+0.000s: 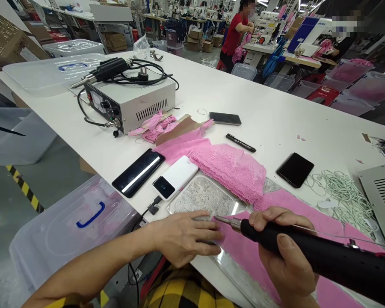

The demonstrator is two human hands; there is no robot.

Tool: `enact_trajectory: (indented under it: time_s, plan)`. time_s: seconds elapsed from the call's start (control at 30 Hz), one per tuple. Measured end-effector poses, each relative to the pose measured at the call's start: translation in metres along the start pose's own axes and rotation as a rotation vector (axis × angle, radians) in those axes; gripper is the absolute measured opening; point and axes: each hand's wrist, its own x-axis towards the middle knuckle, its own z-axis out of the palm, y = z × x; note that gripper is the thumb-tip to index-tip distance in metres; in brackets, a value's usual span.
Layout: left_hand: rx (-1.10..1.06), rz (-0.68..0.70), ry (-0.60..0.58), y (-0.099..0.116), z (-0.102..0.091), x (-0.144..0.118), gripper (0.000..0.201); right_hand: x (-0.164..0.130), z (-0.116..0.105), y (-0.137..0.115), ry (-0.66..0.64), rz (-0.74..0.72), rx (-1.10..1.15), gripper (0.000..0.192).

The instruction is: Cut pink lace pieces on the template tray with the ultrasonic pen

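Right hand (288,256) is clamped round black handheld tool (327,252), tip at left hand's (186,235) 2 o'clock. Left is palm-down, fingers slightly spread, at edge of pink fabric (242,250), which lies toward its 3. Lace stack (231,171) at its 1.

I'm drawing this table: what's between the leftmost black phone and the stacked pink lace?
A white power bank lies between the leftmost black phone and stacked pink lace, in the head view.
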Motion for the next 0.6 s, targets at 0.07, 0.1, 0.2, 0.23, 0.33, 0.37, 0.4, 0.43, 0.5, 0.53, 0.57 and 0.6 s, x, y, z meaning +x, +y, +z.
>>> enact_trajectory:
  time_s: [0.07, 0.1, 0.2, 0.23, 0.33, 0.37, 0.4, 0.43, 0.5, 0.53, 0.57, 0.6]
  plan:
    - [-0.001, -0.008, -0.003, 0.000, 0.000, 0.000, 0.042, 0.000, 0.000, 0.000, -0.017, -0.007, -0.004, 0.004]
    - [0.000, -0.012, -0.006, 0.000, 0.000, 0.001, 0.042, 0.000, 0.000, 0.000, -0.021, -0.009, -0.003, 0.003]
    - [0.003, -0.020, -0.013, 0.000, 0.000, 0.001, 0.043, 0.000, 0.001, 0.000, -0.019, -0.020, 0.004, 0.003]
    - [0.005, -0.022, -0.016, 0.000, 0.000, 0.000, 0.043, 0.000, 0.001, 0.001, -0.011, -0.023, 0.005, 0.004]
    - [0.006, -0.032, -0.007, 0.000, 0.000, -0.002, 0.041, 0.006, -0.004, -0.002, 0.052, -0.010, 0.020, 0.008]
    - [0.005, -0.036, 0.018, 0.001, -0.001, -0.002, 0.040, 0.009, -0.009, -0.004, 0.092, -0.007, 0.025, 0.009]
    - [0.005, -0.045, 0.051, 0.002, -0.001, -0.003, 0.039, 0.012, -0.014, -0.007, 0.134, -0.008, 0.027, 0.009]
    - [0.009, -0.057, 0.088, 0.003, -0.001, -0.002, 0.037, 0.015, -0.020, -0.010, 0.177, -0.012, 0.024, 0.010]
    - [0.022, -0.078, 0.161, 0.007, -0.001, 0.003, 0.036, 0.021, -0.036, -0.016, 0.262, -0.029, 0.000, 0.011]
    - [0.033, -0.090, 0.185, 0.009, 0.000, 0.008, 0.036, 0.023, -0.043, -0.018, 0.301, -0.036, -0.016, 0.011]
    - [0.047, -0.104, 0.201, 0.011, 0.002, 0.014, 0.036, 0.024, -0.051, -0.020, 0.336, -0.040, -0.032, 0.011]
    - [0.062, -0.118, 0.214, 0.014, 0.005, 0.021, 0.036, 0.024, -0.057, -0.020, 0.366, -0.043, -0.044, 0.011]
